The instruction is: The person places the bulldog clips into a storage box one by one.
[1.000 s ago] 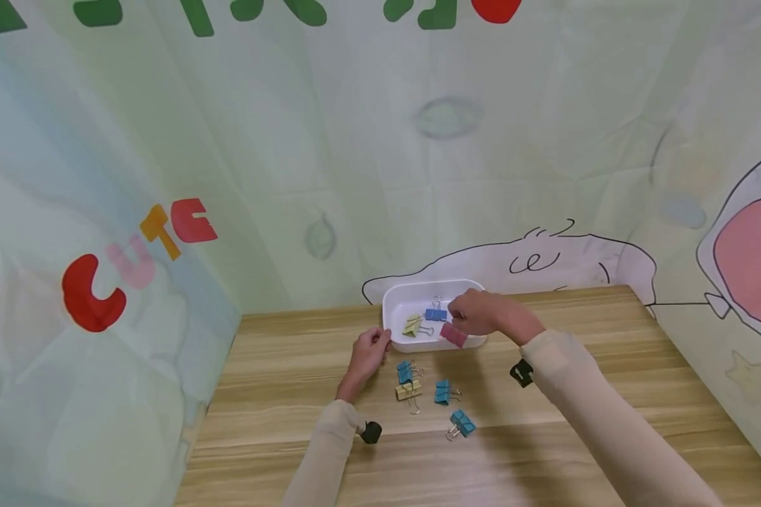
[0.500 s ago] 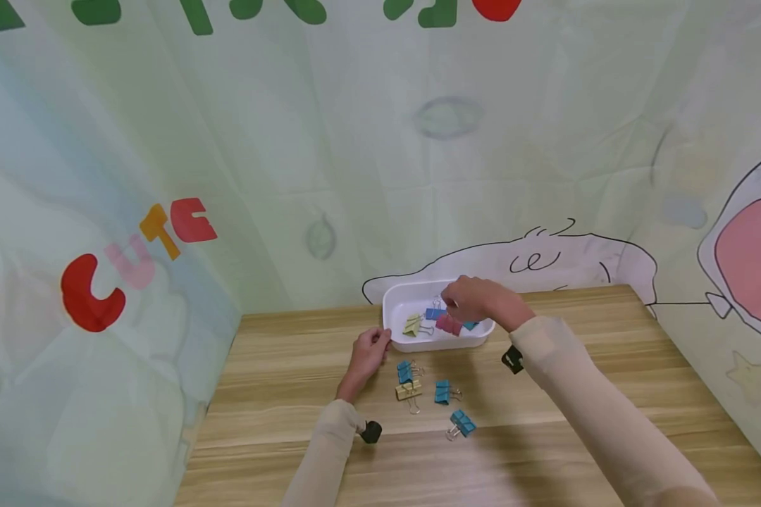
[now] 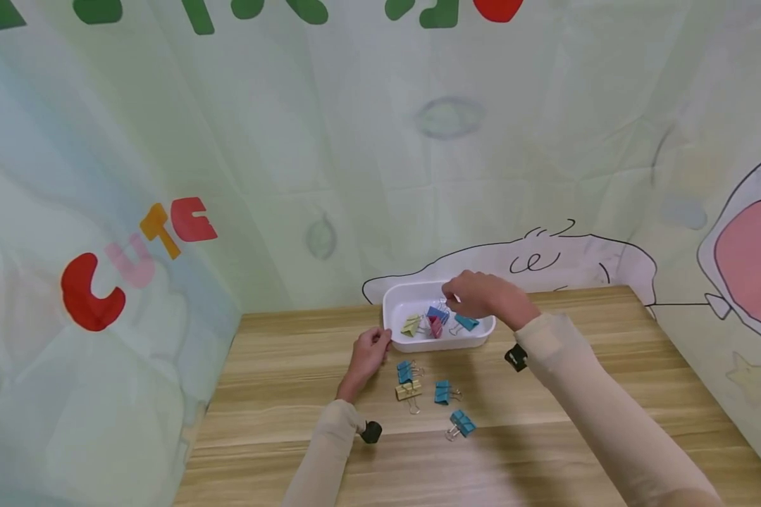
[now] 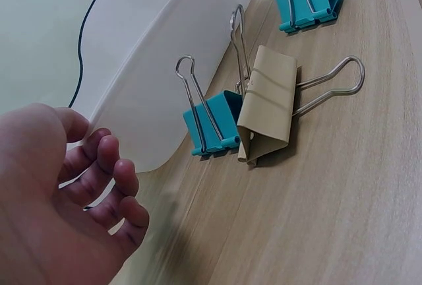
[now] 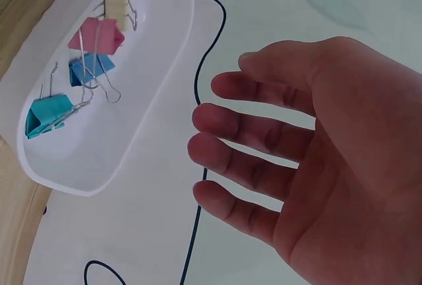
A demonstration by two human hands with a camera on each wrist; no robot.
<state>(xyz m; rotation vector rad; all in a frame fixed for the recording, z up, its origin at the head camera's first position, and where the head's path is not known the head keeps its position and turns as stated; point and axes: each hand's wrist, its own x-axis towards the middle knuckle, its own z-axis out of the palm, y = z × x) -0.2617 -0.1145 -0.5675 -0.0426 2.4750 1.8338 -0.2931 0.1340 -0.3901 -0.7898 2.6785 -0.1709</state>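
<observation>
My left hand (image 3: 369, 352) pinches the near-left rim of a white plastic tray (image 3: 440, 345) between thumb and index finger. Inside the tray lie a yellow binder clip (image 3: 411, 325), a pink binder clip (image 3: 435, 326), a blue binder clip (image 5: 92, 67) and a teal binder clip (image 3: 466, 322). The pink one leans against the blue one. Above the tray's far right part is my right hand (image 3: 478, 294); the right wrist view shows its fingers (image 5: 224, 159) loosely bent, holding nothing, apart from the clips.
On the wooden table (image 3: 279, 436) before the tray lie a cream binder clip (image 4: 270, 100), a teal clip (image 4: 214, 123) touching it, and two more teal clips, one (image 3: 442, 392) nearer the tray, another (image 3: 462, 422) farther front. A printed curtain (image 3: 292, 176) hangs behind the tray.
My right hand has let go of the pink binder clip, which now lies farther left in the tray. The hand has risen slightly, uncovering the teal clip. My left hand has stayed put.
</observation>
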